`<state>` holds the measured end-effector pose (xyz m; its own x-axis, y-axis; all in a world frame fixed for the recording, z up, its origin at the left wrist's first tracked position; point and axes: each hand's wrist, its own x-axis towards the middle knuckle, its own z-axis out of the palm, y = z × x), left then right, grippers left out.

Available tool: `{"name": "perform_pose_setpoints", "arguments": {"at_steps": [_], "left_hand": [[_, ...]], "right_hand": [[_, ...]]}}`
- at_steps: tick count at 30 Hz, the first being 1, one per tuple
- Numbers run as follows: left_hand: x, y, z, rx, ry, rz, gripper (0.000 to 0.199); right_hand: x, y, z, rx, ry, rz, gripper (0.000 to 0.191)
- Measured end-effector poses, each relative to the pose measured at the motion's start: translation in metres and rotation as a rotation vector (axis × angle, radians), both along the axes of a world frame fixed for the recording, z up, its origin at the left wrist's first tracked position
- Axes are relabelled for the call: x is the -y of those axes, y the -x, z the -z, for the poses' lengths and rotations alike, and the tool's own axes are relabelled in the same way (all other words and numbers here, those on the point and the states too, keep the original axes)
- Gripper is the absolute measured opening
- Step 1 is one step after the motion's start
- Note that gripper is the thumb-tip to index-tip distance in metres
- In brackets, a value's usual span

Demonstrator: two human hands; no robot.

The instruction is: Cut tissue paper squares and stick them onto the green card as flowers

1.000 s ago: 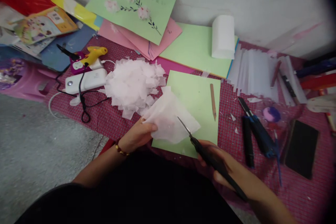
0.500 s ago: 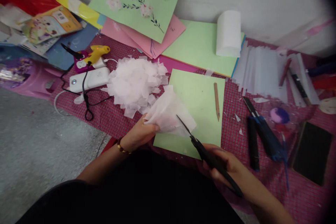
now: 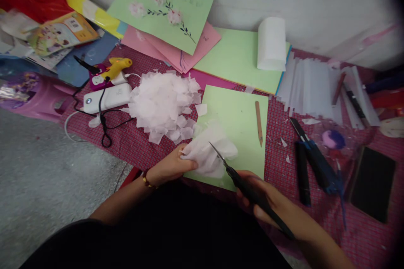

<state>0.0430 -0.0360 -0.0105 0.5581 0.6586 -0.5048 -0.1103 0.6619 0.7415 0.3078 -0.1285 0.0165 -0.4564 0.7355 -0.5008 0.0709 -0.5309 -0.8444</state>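
Tissue paper (image 3: 205,155): white, thin and bunched, over the lower left part of the green sheet (image 3: 235,111); its loose edges spread from the left hand toward the right, and I can pick out no clear long axis.
Scissors (image 3: 251,192): black-handled, long axis running diagonally in my view, tips pointing up and to the left across the tissue; I cannot tell whether the blades are parted.
Left hand (image 3: 172,164): pinching the tissue's near left edge between thumb and fingers.
Right hand (image 3: 270,195): closed around the scissors' handles.
Pink container (image 3: 47,101): at far left, with shiny purple and silver stuff (image 3: 22,86) in it; I cannot make out what that is.
Clear dish (image 3: 349,135): at right, holding a pink and purple ball (image 3: 333,139).
Cut pieces (image 3: 164,101): a white heap I see beyond the left hand, left of the green sheet; one loose square (image 3: 201,109) lies at the sheet's left edge.
Pencil (image 3: 259,124): on the sheet's right side, sharpened end toward the wearer.
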Motion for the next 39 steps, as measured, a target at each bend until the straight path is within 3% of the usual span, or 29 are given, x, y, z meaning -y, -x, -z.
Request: {"name": "perform_pose_setpoints", "arguments": {"at_steps": [4, 7, 11, 18, 25, 33, 39], "left_hand": [[-0.001, 0.002, 0.001, -0.015, -0.002, 0.048, 0.037], [-0.007, 0.005, -0.002, 0.078, -0.015, 0.117, 0.052], [-0.021, 0.005, -0.006, 0.244, 0.080, 0.037, 0.056], [-0.042, -0.005, -0.014, -0.010, 0.058, -0.073, 0.033], [-0.031, -0.007, -0.014, -0.088, 0.026, -0.181, 0.036], [-0.017, -0.016, -0.012, -0.027, 0.183, -0.155, 0.046], [-0.017, -0.018, -0.010, -0.023, 0.184, -0.141, 0.043]], "right_hand": [[-0.001, 0.004, -0.003, -0.010, 0.016, 0.014, 0.065], [0.000, 0.004, -0.002, 0.034, 0.004, 0.016, 0.065], [0.000, 0.002, -0.002, 0.137, -0.059, -0.004, 0.062], [0.000, -0.003, -0.008, 0.293, -0.198, -0.043, 0.059], [0.008, -0.009, -0.001, 0.259, -0.172, 0.034, 0.061], [0.007, -0.006, 0.002, 0.196, -0.115, 0.072, 0.058], [0.008, -0.006, 0.003, 0.210, -0.116, 0.065, 0.061]]}}
